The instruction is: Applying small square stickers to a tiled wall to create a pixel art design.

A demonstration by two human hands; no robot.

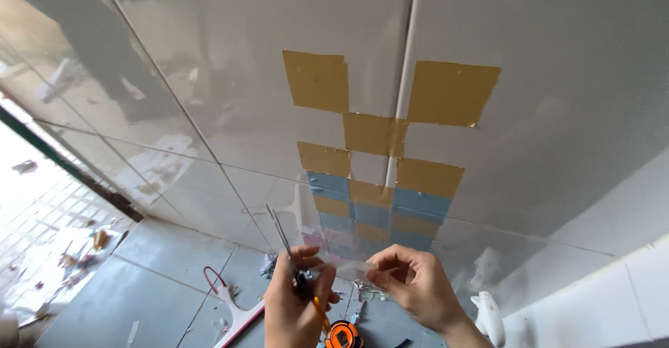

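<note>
The left hand [296, 299] has its fingers closed around a pair of scissors [291, 257] with thin metal blades pointing up and an orange-and-black handle, while the right hand [411, 282] pinches a strip of clear tape [341, 268] stretched between the two hands, low in front of the glossy white wall [209, 55]. On that wall, square patches of tan tape [317, 79] and blue tape [421, 201] run in a checkered column down a white pipe [403, 90]. Below on the grey tiled floor [153, 278] lie an orange tape measure [343, 335] and a red-and-white squeegee [230, 306].
</note>
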